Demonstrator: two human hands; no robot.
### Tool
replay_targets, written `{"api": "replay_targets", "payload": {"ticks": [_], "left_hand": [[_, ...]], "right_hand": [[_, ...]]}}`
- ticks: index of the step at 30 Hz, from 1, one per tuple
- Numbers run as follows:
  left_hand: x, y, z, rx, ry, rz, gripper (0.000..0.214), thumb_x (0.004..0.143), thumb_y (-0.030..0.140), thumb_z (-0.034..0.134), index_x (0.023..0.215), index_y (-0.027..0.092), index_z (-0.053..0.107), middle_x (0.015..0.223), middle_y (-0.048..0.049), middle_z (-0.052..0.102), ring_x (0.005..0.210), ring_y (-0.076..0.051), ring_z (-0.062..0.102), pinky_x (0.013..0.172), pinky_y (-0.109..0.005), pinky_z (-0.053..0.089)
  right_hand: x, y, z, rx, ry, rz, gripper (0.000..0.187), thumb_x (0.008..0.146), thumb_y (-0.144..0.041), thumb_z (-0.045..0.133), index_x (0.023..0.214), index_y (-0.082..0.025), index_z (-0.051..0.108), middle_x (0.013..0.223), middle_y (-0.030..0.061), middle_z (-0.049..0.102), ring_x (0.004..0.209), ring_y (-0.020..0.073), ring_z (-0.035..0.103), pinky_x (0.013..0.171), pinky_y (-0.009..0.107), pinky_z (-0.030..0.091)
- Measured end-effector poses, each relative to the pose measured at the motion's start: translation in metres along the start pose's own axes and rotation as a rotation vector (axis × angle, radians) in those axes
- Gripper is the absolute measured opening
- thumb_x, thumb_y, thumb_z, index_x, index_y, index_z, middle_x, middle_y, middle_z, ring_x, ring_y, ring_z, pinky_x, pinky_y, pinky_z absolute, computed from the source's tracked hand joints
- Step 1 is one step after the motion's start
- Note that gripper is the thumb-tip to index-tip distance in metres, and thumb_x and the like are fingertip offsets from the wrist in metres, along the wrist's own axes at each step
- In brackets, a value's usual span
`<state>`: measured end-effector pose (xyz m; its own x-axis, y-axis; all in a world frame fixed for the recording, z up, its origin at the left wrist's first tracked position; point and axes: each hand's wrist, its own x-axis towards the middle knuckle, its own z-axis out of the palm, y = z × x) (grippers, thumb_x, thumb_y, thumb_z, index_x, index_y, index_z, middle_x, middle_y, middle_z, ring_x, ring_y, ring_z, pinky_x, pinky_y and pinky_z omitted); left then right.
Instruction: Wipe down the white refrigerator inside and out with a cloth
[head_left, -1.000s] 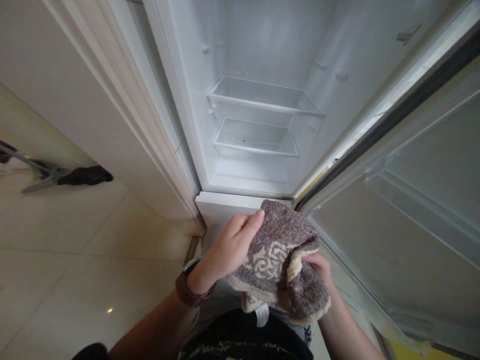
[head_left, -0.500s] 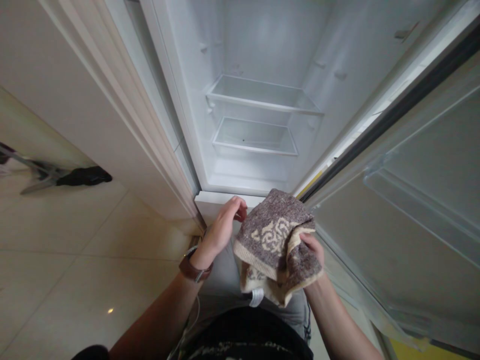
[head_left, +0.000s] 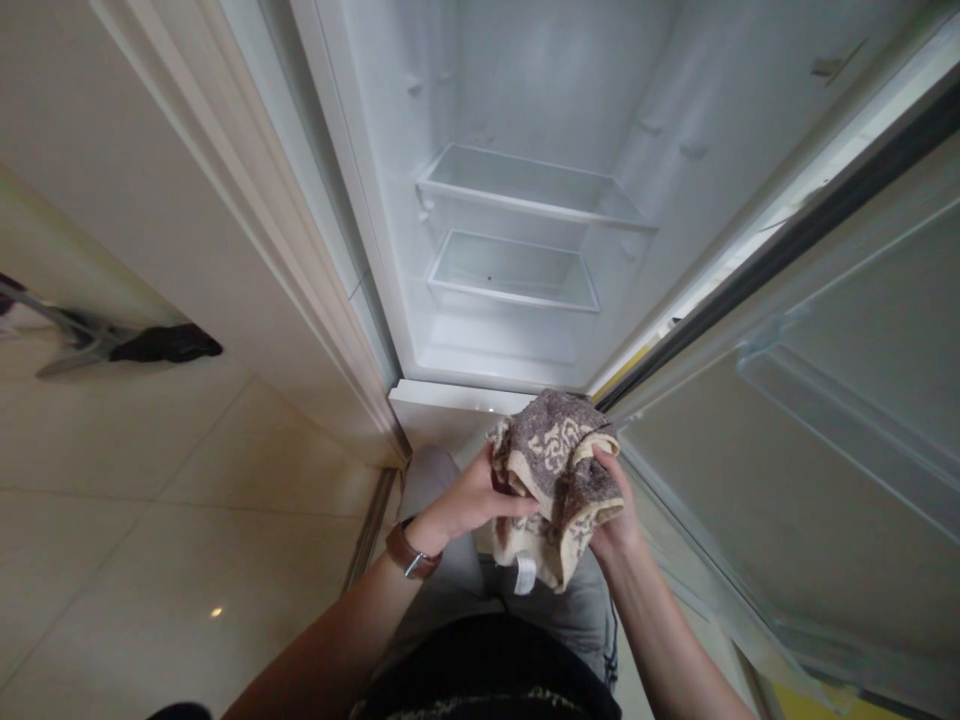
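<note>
Both my hands hold a bunched grey-brown towel [head_left: 559, 455] with a cream pattern and cream edge, just in front of an open fridge [head_left: 525, 180]. My left hand [head_left: 469, 500], with a brown watch at the wrist, grips the towel's left side with fingers closed. On the towel's right side my right hand [head_left: 615, 520] is closed around the cloth from below. A white label hangs from the towel's lower edge.
Two clear shelves [head_left: 517, 190] sit inside the white fridge. Its open door [head_left: 825, 400] with clear racks stands at the right. A cream cabinet panel [head_left: 150, 180] is on the left. Pale tiled floor [head_left: 150, 540] lies lower left, with a dark object [head_left: 165, 343] on it.
My left hand let go of the towel, then took hold of its left side again. The towel is now bunched tighter and closer to the fridge.
</note>
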<state>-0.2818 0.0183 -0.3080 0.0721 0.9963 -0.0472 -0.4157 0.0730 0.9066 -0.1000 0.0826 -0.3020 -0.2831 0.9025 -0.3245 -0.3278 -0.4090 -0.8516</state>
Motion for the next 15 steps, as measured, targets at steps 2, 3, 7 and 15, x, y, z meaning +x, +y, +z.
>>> {"api": "replay_targets", "payload": {"ticks": [2,3,7,15], "left_hand": [[0.000,0.001,0.002,0.088,0.043,-0.001,0.065,0.065,0.034,0.095,0.121,0.017,0.068,0.125,-0.0110,0.074,0.120,-0.029,0.067,0.111,-0.044,0.049],[0.000,0.000,0.002,0.106,0.083,0.003,0.062,0.068,0.036,0.093,0.121,0.017,0.068,0.126,-0.0112,0.074,0.121,-0.029,0.067,0.112,-0.044,0.049],[0.003,-0.007,-0.002,0.158,0.286,0.049,0.056,0.080,0.042,0.085,0.125,0.017,0.064,0.131,-0.0111,0.072,0.124,-0.028,0.066,0.114,-0.042,0.046],[0.004,-0.016,-0.002,0.299,0.265,0.102,0.056,0.074,0.028,0.087,0.124,0.018,0.062,0.122,-0.0097,0.073,0.113,-0.026,0.069,0.101,-0.037,0.054]], "right_hand": [[0.003,0.006,0.000,0.051,0.038,0.104,0.042,0.076,-0.055,0.077,0.102,-0.022,0.071,0.089,0.0036,0.077,0.092,0.0238,0.074,0.090,0.038,0.060],[0.005,0.008,-0.001,0.052,0.066,0.103,0.047,0.074,-0.054,0.080,0.107,-0.022,0.069,0.097,0.0033,0.077,0.094,0.0224,0.073,0.090,0.036,0.059],[0.015,0.010,-0.012,-0.179,0.306,-0.300,0.059,0.067,-0.044,0.090,0.115,-0.028,0.060,0.114,-0.0018,0.069,0.099,0.0140,0.066,0.089,0.027,0.054],[-0.009,-0.008,0.004,-0.848,-0.301,-0.429,0.051,0.083,-0.041,0.080,0.129,-0.027,0.066,0.131,0.0065,0.065,0.122,0.0233,0.060,0.101,0.036,0.052]]}}
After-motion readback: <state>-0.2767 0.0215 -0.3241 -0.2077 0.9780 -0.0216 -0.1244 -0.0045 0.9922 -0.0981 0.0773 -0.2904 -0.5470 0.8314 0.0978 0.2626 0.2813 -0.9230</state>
